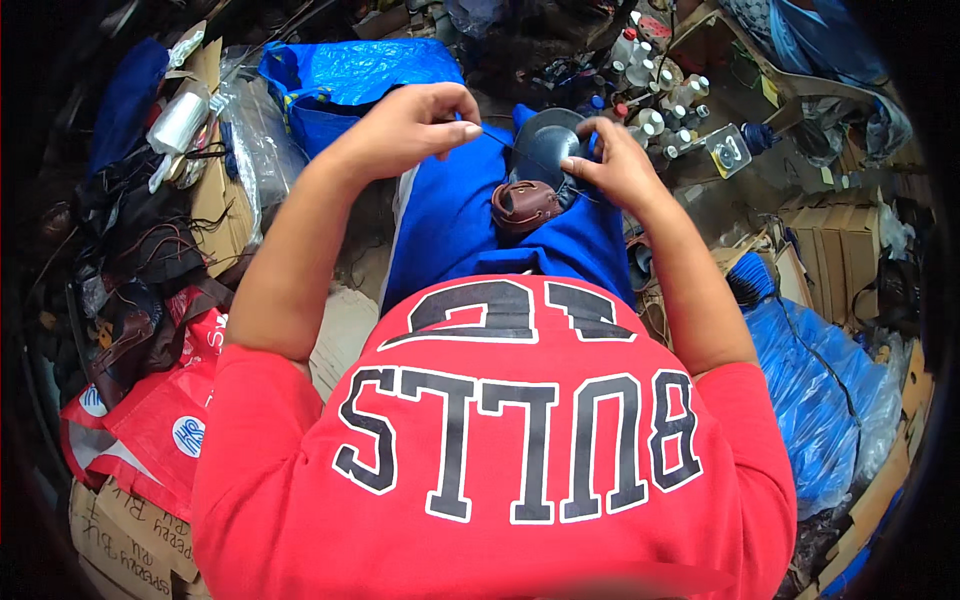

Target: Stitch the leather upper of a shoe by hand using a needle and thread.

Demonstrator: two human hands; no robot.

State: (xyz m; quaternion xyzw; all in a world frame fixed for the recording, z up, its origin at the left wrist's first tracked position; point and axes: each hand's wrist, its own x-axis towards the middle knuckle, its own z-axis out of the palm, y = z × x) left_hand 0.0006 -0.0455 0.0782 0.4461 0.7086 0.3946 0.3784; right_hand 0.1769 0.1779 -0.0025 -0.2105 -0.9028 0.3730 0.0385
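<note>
A shoe lies across my lap, its dark rounded sole [546,143] turned up and its brown leather upper [527,205] nearest my body. My left hand [415,128] is raised to the left of the sole, thumb and fingers pinched on a thin dark thread [495,138] that runs toward the shoe. Over the sole's right edge, my right hand [618,168] has its thumb and forefinger bent together in a pinch. What lies between those fingertips is too small to make out.
Several bottles [650,100] with white and red caps stand beyond my right hand. A blue plastic bag [360,75] lies beyond my left hand. Cardboard [835,245], a brush with blue bristles [750,278] and a blue plastic-wrapped bundle [815,385] crowd the right; a red bag [150,420] lies left.
</note>
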